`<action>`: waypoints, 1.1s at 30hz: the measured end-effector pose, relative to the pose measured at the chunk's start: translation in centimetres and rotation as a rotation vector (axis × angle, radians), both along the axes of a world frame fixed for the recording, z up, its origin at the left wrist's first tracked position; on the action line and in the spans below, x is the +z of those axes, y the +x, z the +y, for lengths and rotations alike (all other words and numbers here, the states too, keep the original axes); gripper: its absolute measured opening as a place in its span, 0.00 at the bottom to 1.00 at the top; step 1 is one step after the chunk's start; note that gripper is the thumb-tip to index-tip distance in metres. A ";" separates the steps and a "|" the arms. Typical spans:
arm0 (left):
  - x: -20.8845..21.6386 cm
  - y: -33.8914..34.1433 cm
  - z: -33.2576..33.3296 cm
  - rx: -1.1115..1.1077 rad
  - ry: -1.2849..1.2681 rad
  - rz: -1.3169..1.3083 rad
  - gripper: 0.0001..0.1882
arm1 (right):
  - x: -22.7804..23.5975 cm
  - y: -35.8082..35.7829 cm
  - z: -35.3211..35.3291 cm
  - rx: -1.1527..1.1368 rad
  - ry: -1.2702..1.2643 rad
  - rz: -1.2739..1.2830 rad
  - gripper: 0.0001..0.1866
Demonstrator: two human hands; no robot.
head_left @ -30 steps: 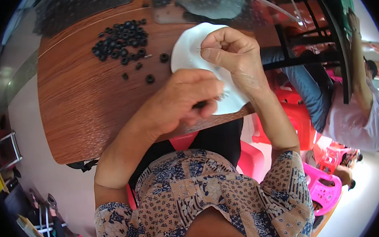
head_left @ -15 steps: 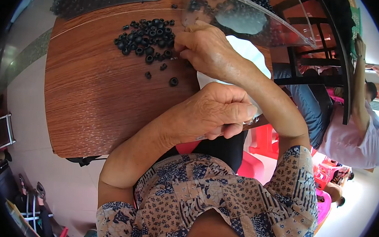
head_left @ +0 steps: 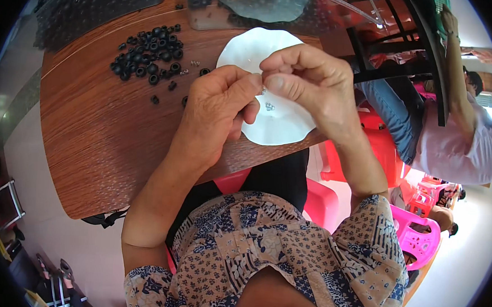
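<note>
My left hand and my right hand meet above a white wavy-rimmed plate. The fingers of both are closed in a pinch, tips nearly touching. A tiny silvery bit shows by the fingertips; which hand has it, and what else they hold, I cannot make out. Several small shiny metal pieces lie on the plate just below. Left of the hands, a pile of round black hollow parts is spread on the wooden table, with small silvery coil-like pieces beside it.
At the table's back stand a clear plastic bin of black parts and another full container at the left. A dark metal frame rises at the right, near a red stool. Another person sits beyond.
My right hand has come back from the black pile to my left hand. The left hand has turned and moved up to the plate's edge. The view has shifted slightly.
</note>
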State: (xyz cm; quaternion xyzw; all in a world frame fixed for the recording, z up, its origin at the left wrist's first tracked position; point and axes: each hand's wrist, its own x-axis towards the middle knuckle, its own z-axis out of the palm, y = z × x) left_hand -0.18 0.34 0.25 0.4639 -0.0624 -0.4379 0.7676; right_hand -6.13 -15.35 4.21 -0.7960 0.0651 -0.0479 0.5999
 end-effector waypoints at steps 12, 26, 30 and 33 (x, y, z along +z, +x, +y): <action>-0.4 0.1 0.0 0.026 -0.050 0.032 0.12 | -1.2 0.4 0.3 -0.061 0.096 -0.061 0.07; -0.3 0.2 0.7 -0.007 -0.120 0.206 0.12 | -3.5 6.6 1.5 0.050 -0.324 -0.074 0.04; 0.2 0.3 1.1 -0.047 -0.168 0.190 0.12 | -4.0 9.2 1.9 0.090 -0.405 -0.141 0.06; 0.5 0.0 1.2 -0.164 -0.219 0.114 0.12 | -5.0 10.4 2.1 0.222 -0.621 -0.177 0.06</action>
